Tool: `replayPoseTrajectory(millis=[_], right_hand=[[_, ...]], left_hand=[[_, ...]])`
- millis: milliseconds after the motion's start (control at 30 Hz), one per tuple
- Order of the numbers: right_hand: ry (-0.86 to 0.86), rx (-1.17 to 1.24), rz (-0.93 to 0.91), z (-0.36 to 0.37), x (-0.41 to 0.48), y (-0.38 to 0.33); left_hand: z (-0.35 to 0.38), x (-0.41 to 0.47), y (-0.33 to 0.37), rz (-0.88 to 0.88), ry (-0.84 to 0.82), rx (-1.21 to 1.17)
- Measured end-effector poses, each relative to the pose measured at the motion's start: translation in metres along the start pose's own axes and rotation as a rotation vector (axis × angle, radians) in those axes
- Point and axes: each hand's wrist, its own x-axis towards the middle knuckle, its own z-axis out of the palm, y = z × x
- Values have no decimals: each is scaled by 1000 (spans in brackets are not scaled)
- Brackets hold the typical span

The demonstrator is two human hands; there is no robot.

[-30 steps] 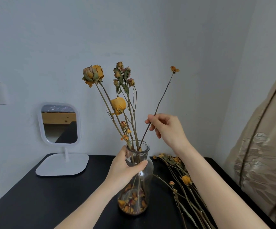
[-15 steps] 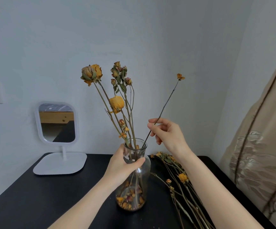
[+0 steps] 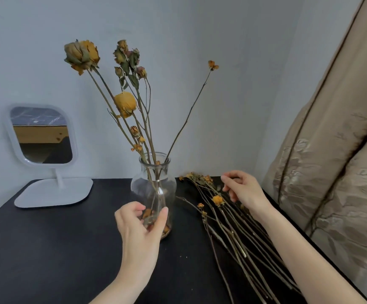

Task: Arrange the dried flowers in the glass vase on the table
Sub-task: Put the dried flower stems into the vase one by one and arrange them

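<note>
Centrally on the dark surface [image 3: 46, 249] stands the vase [image 3: 139, 185], upright, with dried flowers [image 3: 125, 104] fanning out of its neck and loose petals at its bottom. The left hand [image 3: 139, 233] cups the near side of its base, fingers and thumb curved; whether it actually grips the glass I cannot tell. To the right, the right hand [image 3: 244, 189] hovers over the far heads of loose stems [image 3: 233, 227] lying on the surface, fingers loosely curled, holding nothing. A white mirror [image 3: 42, 137] stands far left.
</note>
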Motion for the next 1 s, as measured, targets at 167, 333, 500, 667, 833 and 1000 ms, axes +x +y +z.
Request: replayPoseTrajectory(millis=[167, 333, 500, 667, 833, 1000], right_hand=[[-81, -322, 130, -16, -4, 40], [-74, -537, 162, -33, -2, 64], [-38, -631, 221, -50, 3, 76], [-124, -699, 250, -51, 6, 83], [-184, -715, 245, -48, 6, 85], [-177, -701, 212, -48, 5, 82]], left_hand=[[32, -30, -5, 110, -303, 77], [75, -18, -2, 56, -470, 257], [117, 3, 7, 47, -495, 389], [148, 11, 11, 38, -474, 648], [159, 11, 2, -64, -473, 765], [159, 16, -2, -98, -475, 793]])
